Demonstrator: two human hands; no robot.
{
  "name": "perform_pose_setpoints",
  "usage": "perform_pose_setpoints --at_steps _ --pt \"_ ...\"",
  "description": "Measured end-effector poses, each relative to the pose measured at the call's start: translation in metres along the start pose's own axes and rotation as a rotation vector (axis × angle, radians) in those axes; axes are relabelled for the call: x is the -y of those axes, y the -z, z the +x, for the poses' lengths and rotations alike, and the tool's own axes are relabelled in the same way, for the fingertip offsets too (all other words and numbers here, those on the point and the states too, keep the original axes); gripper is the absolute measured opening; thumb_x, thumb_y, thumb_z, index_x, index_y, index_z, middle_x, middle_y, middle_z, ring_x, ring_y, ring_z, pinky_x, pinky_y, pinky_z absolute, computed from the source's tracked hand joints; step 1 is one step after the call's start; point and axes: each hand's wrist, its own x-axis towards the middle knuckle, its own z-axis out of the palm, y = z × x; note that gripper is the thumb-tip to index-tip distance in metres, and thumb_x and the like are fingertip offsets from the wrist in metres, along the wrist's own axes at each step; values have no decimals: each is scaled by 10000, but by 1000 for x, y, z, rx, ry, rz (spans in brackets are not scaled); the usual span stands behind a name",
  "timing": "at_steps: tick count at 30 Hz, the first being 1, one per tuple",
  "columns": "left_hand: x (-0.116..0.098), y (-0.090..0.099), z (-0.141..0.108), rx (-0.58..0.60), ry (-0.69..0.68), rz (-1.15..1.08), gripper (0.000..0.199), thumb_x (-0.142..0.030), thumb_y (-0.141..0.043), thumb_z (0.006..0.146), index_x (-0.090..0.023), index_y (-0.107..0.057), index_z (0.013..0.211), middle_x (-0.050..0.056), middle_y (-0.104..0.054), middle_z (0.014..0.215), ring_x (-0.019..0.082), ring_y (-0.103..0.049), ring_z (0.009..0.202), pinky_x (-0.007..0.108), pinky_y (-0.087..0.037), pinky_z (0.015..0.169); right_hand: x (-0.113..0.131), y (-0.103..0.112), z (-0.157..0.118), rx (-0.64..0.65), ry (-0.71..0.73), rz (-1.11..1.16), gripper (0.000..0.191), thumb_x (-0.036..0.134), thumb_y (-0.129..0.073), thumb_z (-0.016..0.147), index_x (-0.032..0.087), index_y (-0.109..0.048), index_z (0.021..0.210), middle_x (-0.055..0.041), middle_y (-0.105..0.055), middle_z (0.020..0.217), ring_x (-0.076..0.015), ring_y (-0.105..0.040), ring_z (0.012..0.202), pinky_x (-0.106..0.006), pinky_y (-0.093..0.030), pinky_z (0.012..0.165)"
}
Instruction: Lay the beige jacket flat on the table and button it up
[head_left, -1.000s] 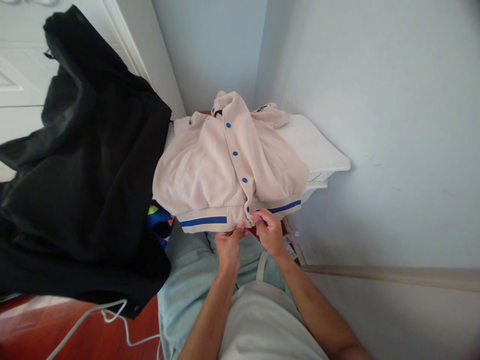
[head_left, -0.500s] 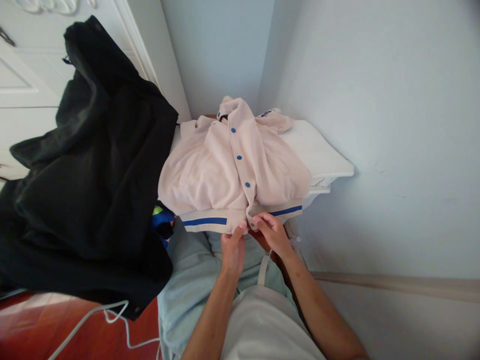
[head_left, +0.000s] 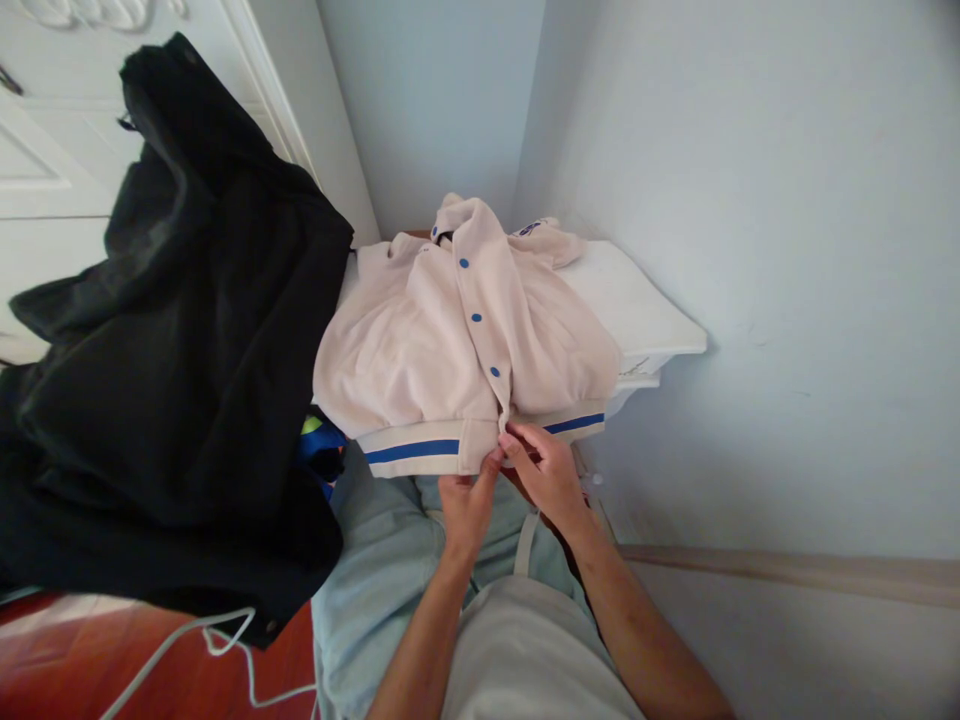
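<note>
A pale pink jacket with blue snap buttons lies front up on a white surface. Its hem band has a blue stripe and hangs over the near edge. My left hand pinches the hem beside the front opening, thumb on top and fingers underneath. Close against it, my right hand pinches the other front edge at the bottom of the placket. The two thumbs almost meet, and the lowest snap is hidden by the fingers.
Black cloth is heaped at the left, beside a white cabinet. A white cable runs over the red floor. A pale wall stands close on the right. Something blue and multicoloured shows beneath the black cloth.
My hands have drawn together at the hem, the left moving slightly right. The two front edges of the hem band now meet under the fingers.
</note>
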Motion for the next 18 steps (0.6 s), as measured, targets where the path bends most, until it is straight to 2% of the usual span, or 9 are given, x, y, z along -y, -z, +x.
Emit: perform_pose_setpoints --at_steps 3,6,10,14,18 --pt "-4 0 -1 -40 -9 24 375 -339 -790 708 -109 -752 1002 120 -745 1020 256 -686 1001 332 -518 931 0 -2 -2 -29 59 -116 376 389 -402 1003 134 -677 1009 -85 -660 942 -132 -616 894 -220 -460 812" --pt "-7 -1 0 -64 17 -14 365 -346 -811 680 -115 -762 959 109 -751 986 262 -690 974 344 -519 923 2 -4 -2 -81 83 -162 372 359 -373 1011 133 -668 989 -82 -656 913 -124 -606 854 -214 -441 774" --pt "-5 -2 5 -71 54 -164 367 -378 -838 645 -136 -763 911 83 -754 945 220 -689 925 318 -509 921 4 -5 -2 -164 85 -71 366 364 -379 1010 133 -655 941 -77 -654 916 -110 -606 833 -197 -447 749" --pt "-6 -6 7 -119 167 -404 467 -346 -904 528 -172 -746 932 53 -747 990 175 -682 908 296 -502 924 7 -6 -2 -192 66 36 354 375 -403 1002 136 -655 937 -70 -649 900 -108 -606 841 -189 -463 759" --pt "-11 -10 6 -87 224 -546 440 -300 -918 501 -182 -739 885 24 -746 914 139 -677 830 262 -523 844 9 -7 -3 -205 64 84 337 376 -436 988 133 -661 925 -66 -641 881 -102 -599 827 -178 -468 763"
